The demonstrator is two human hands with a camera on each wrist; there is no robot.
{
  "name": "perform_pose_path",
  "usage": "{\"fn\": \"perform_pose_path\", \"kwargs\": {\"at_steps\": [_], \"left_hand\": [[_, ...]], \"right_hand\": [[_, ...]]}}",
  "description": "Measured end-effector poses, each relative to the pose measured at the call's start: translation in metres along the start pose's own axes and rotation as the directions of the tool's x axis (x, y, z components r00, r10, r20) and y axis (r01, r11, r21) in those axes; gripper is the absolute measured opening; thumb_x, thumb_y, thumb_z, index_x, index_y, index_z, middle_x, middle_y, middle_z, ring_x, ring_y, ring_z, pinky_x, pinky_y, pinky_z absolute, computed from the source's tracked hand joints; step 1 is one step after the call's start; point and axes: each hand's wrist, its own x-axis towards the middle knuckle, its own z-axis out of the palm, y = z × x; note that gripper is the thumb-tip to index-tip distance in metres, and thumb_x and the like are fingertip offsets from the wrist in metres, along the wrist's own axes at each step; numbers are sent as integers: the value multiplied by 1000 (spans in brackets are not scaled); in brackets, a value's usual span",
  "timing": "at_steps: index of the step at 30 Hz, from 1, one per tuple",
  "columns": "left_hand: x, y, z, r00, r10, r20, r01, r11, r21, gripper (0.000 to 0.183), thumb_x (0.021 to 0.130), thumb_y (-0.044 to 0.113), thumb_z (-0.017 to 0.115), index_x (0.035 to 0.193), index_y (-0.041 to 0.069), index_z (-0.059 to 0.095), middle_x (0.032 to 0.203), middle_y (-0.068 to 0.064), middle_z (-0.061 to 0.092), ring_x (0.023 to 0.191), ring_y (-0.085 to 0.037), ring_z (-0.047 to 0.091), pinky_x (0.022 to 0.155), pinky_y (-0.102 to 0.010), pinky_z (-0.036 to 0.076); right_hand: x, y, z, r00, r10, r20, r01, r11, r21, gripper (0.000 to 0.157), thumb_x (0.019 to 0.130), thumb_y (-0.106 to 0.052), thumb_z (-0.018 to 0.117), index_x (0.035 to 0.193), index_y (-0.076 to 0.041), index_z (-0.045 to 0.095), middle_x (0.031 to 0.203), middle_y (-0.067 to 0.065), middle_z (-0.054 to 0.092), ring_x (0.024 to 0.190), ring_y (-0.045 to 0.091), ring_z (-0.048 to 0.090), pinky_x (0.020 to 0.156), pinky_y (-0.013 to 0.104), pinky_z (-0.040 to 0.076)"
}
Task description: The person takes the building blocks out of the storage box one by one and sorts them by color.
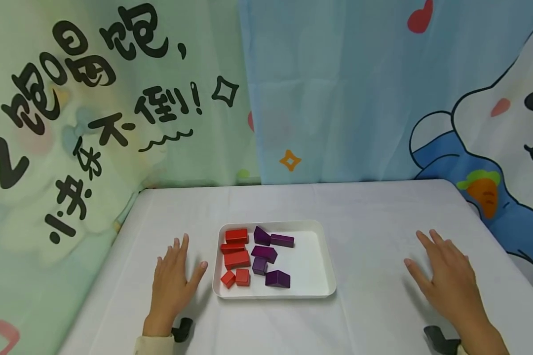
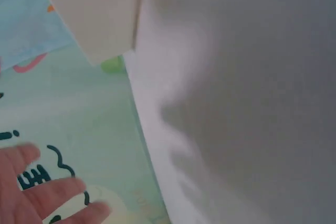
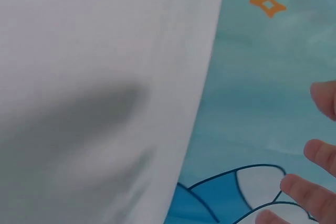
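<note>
A white tray [image 1: 308,261] lies on the table with several red blocks [image 1: 237,259] along its left side and several purple blocks [image 1: 264,252] down its middle. The right part of the tray shows bare. To the tray's left, my left hand [image 1: 174,281] hovers with fingers spread, its thumb nearest the rim and nothing held. Farther off on the right, my right hand [image 1: 448,281] is held over the cloth, fingers apart and holding nothing. In the left wrist view, a side of the tray [image 2: 100,14] shows at the top, above the fingers [image 2: 55,195].
A white cloth covers the table [image 1: 373,222]. Behind it hang printed curtains, a green one [image 1: 195,162] with black lettering on the left and a blue one [image 1: 360,123] with a cartoon animal. Black wrist straps show at the left wrist [image 1: 182,329] and right wrist [image 1: 441,340].
</note>
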Motion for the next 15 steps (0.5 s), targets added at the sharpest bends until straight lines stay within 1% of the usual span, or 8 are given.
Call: {"fn": "perform_pose_path", "kwargs": {"at_steps": [2,3,4,7,9,11,13,15], "left_hand": [[0,0,3,1000,1,8,0,994,-108,77,105,33,68,167,2,36,166,-32,40,149,-56,42,118,-74,34],[0,0,4,1000,0,18,3,985,-175,76,105,30,69,167,3,36,166,-30,41,147,-56,45,116,-73,38],[1,1,6,999,-2,32,10,969,-246,75,105,25,70,167,3,36,167,-29,41,146,-55,47,114,-72,42],[3,2,10,997,-4,71,34,902,-430,70,104,14,70,165,2,39,165,-28,44,140,-53,55,107,-66,51],[4,3,13,995,-4,95,52,864,-501,66,103,8,69,163,1,43,162,-29,47,135,-52,60,103,-62,56],[4,4,16,993,-7,119,71,836,-544,62,102,4,70,160,2,48,159,-30,50,131,-50,64,101,-60,58],[4,4,19,989,-13,148,96,819,-566,61,100,0,71,158,2,51,157,-28,53,129,-49,65,101,-59,58],[2,3,21,984,-18,178,119,811,-573,59,99,-1,71,155,3,55,156,-26,55,129,-48,66,100,-59,59]], "right_hand": [[1,-6,0,1000,-20,-23,21,999,35,77,101,-18,73,163,4,33,165,42,29,143,70,29,116,85,16],[2,-9,0,999,-31,-34,33,998,52,77,100,-16,74,162,5,35,164,42,31,141,69,32,115,85,20],[2,-13,-1,999,-32,-35,34,997,67,78,99,-16,75,163,4,35,164,41,32,141,69,33,114,85,22],[8,-26,-3,998,-49,-37,53,992,111,77,97,-13,77,162,5,38,161,39,38,137,67,38,110,84,30],[11,-35,-4,999,-43,-14,44,990,134,78,97,-13,77,163,3,38,160,38,41,137,65,40,108,83,34],[13,-45,-5,999,-50,-5,50,986,158,77,96,-12,80,161,2,41,156,38,46,136,64,43,104,82,38],[14,-54,-3,998,-59,2,58,984,169,76,94,-11,82,159,2,46,153,37,50,134,62,47,101,81,41],[15,-62,-1,997,-80,-3,79,978,191,73,92,-10,84,156,1,51,149,37,55,132,59,51,99,79,43]]}}
